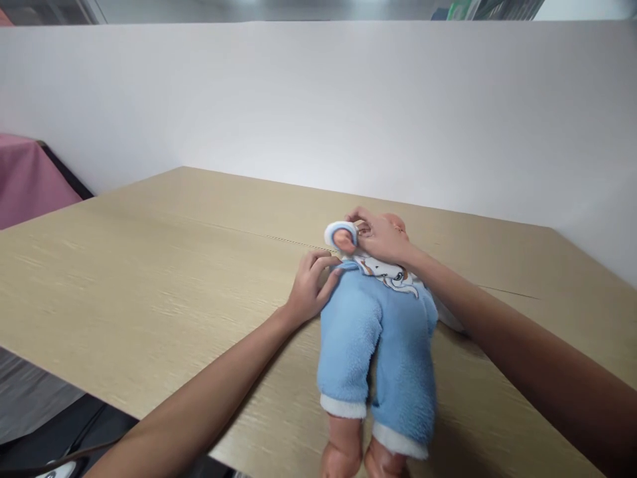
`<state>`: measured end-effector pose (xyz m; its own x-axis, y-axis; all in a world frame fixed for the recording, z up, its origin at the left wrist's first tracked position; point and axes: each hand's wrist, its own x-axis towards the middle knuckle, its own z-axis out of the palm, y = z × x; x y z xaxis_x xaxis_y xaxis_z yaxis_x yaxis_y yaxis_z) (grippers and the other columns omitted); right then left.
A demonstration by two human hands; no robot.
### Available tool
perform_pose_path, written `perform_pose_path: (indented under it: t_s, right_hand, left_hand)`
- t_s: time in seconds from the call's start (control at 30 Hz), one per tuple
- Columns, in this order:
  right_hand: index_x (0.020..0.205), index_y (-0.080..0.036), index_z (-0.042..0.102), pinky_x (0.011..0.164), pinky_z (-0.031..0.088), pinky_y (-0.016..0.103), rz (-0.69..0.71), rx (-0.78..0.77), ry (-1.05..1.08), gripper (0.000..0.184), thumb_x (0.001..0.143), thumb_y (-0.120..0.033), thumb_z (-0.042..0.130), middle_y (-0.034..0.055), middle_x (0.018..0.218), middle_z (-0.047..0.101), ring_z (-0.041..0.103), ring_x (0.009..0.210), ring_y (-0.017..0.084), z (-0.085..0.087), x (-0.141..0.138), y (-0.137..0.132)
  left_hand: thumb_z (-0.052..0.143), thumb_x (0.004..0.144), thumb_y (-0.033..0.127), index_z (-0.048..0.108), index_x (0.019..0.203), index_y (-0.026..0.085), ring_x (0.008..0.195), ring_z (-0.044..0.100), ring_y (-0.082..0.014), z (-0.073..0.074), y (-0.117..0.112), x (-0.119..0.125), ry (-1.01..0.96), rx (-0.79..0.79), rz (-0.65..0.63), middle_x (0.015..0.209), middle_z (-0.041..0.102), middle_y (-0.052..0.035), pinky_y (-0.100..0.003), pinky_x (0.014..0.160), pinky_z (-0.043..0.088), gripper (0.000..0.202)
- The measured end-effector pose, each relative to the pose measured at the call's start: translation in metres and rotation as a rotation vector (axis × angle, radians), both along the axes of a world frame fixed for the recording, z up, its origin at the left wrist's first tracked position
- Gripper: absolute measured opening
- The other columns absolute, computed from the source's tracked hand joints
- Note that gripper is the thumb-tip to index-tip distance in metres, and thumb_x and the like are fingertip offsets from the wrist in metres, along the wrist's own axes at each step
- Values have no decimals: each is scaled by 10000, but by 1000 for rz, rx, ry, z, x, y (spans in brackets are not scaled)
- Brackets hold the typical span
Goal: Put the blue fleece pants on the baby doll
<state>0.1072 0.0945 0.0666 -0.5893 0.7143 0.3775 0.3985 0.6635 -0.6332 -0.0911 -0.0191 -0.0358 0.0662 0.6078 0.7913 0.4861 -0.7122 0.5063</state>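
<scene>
A doll (378, 302) in fleecy blue trousers (405, 358) lies on its back right of centre on a worktop (149, 265), bare feet pointing toward the camera. A person's left hand (309, 287), thumb and forefinger drawn together, pinches the trousers' waistband; the right hand (382, 236), fingers curled, reaches across the chest beside a white-and-blue cuff (330, 234), though whether it grips the fabric cannot be told. The doll's head shows only partly behind it. A broad stretch of worktop opens to the left, a narrower one to the right, and the far edge meets a white wall (298, 99). The shirt (383, 269) bears a cartoon print, partly covered. Pink cloth (30, 176) hangs at far left; markings on a green object (458, 9) beyond the wall are too small to read.
</scene>
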Motion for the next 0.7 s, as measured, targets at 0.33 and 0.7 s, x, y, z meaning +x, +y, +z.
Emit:
perform_pose_path:
  t_s: [0.33, 0.7]
  right_hand:
    - [1067, -228, 762, 844, 542, 332, -11, 67, -146, 323, 805, -95, 628, 32, 1023, 820, 747, 937, 227, -3, 1, -12]
    - [1149, -249, 795, 984, 571, 389, 31, -122, -108, 236, 999, -253, 612, 52, 1201, 828, 771, 1072, 234, -9, 4, -25]
  left_hand:
    - [456, 1125, 390, 467, 1233, 313, 1302, 621, -292, 0, -10, 8, -146, 1, -83, 1375, 621, -141, -586, 1128, 482, 133]
    - [596, 1082, 478, 620, 1135, 246, 1120, 619, -209, 5, 8, 9, -537, -398, -69, 1181, 630, -70, -368, 1036, 510, 239]
